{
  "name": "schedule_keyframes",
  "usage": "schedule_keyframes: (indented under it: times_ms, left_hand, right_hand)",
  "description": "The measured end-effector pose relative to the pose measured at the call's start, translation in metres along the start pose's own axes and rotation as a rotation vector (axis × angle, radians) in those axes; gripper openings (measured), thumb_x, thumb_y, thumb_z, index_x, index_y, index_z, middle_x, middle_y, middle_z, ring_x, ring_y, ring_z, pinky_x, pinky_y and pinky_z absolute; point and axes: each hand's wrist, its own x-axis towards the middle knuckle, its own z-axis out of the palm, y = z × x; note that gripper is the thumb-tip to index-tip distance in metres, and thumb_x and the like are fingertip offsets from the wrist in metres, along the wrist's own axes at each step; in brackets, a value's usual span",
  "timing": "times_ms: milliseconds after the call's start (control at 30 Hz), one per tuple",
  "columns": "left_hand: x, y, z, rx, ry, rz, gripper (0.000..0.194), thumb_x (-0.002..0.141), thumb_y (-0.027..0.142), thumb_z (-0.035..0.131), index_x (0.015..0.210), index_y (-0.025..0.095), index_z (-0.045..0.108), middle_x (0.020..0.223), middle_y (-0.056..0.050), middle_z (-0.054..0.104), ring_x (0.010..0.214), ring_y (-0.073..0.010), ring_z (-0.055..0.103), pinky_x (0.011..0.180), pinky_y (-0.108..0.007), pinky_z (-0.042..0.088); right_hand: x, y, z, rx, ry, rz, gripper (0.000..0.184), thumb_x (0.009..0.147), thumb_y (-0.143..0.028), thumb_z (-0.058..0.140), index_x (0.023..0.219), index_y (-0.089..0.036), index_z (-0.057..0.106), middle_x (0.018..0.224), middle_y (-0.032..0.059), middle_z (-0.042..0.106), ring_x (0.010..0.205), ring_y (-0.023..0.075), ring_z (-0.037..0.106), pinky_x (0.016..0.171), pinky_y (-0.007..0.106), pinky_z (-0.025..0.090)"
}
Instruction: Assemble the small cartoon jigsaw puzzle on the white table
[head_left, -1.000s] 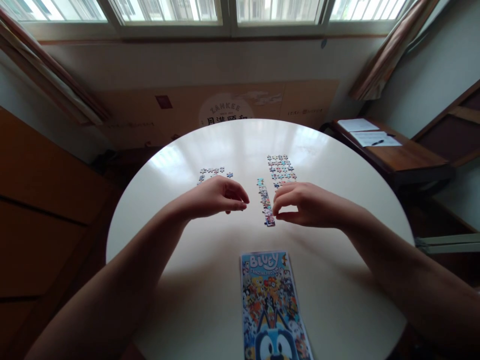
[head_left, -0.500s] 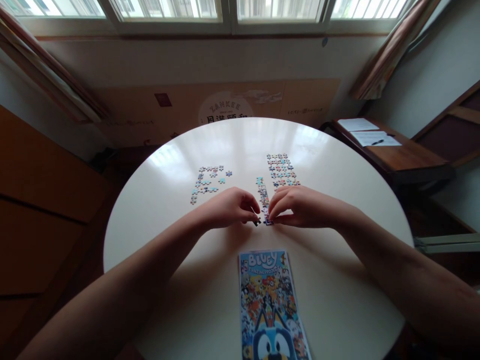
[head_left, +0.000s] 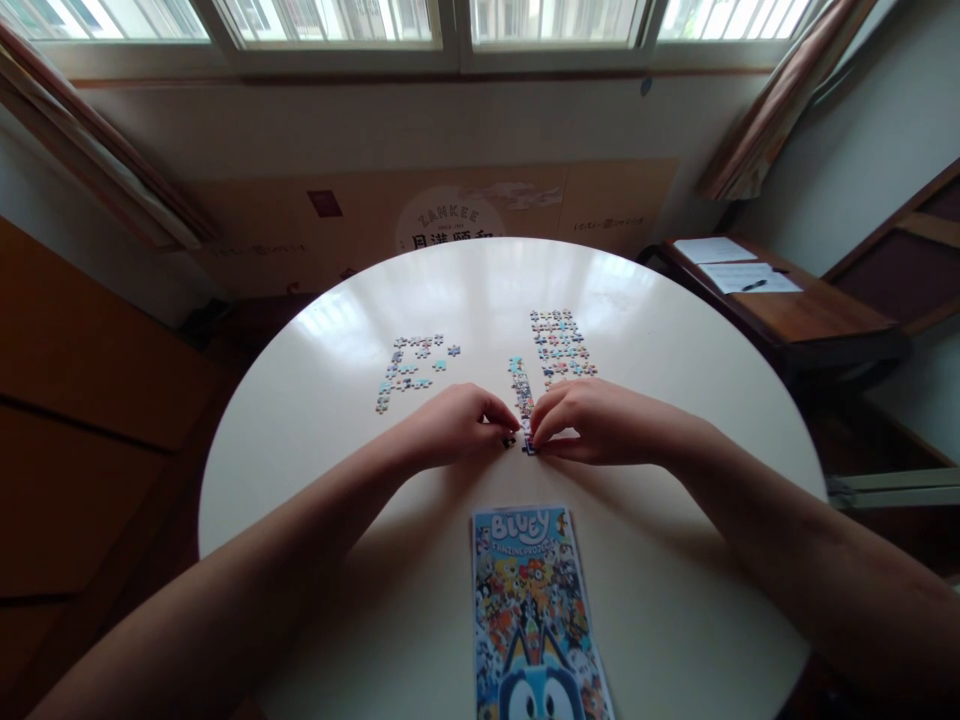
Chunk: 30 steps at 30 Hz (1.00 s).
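My left hand (head_left: 469,425) pinches a dark jigsaw puzzle piece (head_left: 510,440) between thumb and fingers, just left of a narrow strip of joined puzzle pieces (head_left: 523,395). The strip runs away from me on the white table. My right hand (head_left: 577,420) has its thumb and fingertips closed on the strip's near end, which they partly cover. A small gap separates the dark piece from the strip. Nearer me lies a printed picture sheet (head_left: 532,590) reading "Bluey".
Loose puzzle pieces (head_left: 562,340) stand in rows beyond my right hand. More scattered pieces (head_left: 405,370) lie on the left of the round white table (head_left: 300,450). At the right stands a wooden side desk (head_left: 825,315) with papers (head_left: 750,278) and a pen.
The left fingers have closed further over the dark piece, covering more of it. My right hand stays at the strip's near end. The view has shifted slightly.
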Motion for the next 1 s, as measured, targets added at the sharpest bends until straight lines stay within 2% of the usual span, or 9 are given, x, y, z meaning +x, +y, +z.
schedule_keyframes:
  times_ms: [267, 367, 567, 867, 1000]
  left_hand:
    - [-0.002, 0.001, -0.004, 0.067, 0.027, -0.027, 0.030, 0.087, 0.017, 0.053, 0.104, 0.021, 0.078, 0.109, -0.004, 0.077, 0.097, -0.0200, 0.068, 0.089, -0.032, 0.049]
    - [-0.003, 0.003, -0.007, 0.023, 0.010, -0.040, 0.025, 0.088, 0.021, 0.055, 0.100, 0.020, 0.077, 0.103, -0.004, 0.078, 0.095, -0.0198, 0.069, 0.085, -0.031, 0.049]
    - [-0.005, 0.007, -0.005, -0.074, -0.118, -0.024, 0.022, 0.081, 0.026, 0.066, 0.100, 0.019, 0.076, 0.093, -0.004, 0.078, 0.083, -0.0181, 0.069, 0.075, -0.028, 0.049]
    - [-0.004, 0.009, 0.005, 0.002, -0.048, 0.018, 0.023, 0.080, 0.024, 0.064, 0.097, 0.023, 0.079, 0.093, -0.003, 0.078, 0.082, -0.0177, 0.067, 0.071, -0.028, 0.046]
    - [-0.005, 0.012, 0.008, 0.034, -0.015, 0.021, 0.022, 0.081, 0.027, 0.065, 0.097, 0.023, 0.080, 0.089, -0.003, 0.078, 0.079, -0.0177, 0.067, 0.068, -0.027, 0.045]
  right_hand:
    - [0.001, -0.002, 0.000, -0.005, -0.001, 0.006, 0.019, 0.084, -0.011, 0.064, 0.090, -0.024, 0.078, 0.100, 0.0007, 0.076, 0.091, 0.0169, 0.068, 0.086, 0.031, 0.050]
    - [0.001, -0.002, 0.000, -0.011, -0.002, 0.003, 0.020, 0.085, -0.011, 0.063, 0.091, -0.024, 0.078, 0.100, 0.0014, 0.076, 0.091, 0.0170, 0.068, 0.086, 0.031, 0.051]
    - [0.000, -0.005, -0.002, -0.001, -0.015, -0.002, 0.022, 0.086, -0.013, 0.062, 0.094, -0.024, 0.079, 0.101, 0.0014, 0.077, 0.090, 0.0170, 0.069, 0.085, 0.031, 0.051]
    - [0.000, -0.004, -0.003, -0.002, -0.030, 0.011, 0.038, 0.079, -0.002, 0.056, 0.097, -0.026, 0.079, 0.105, 0.0003, 0.077, 0.095, 0.0170, 0.069, 0.091, 0.033, 0.050]
    - [0.000, -0.005, -0.004, -0.003, -0.034, 0.011, 0.038, 0.079, -0.002, 0.056, 0.098, -0.025, 0.079, 0.106, 0.0004, 0.077, 0.095, 0.0171, 0.069, 0.093, 0.033, 0.050]
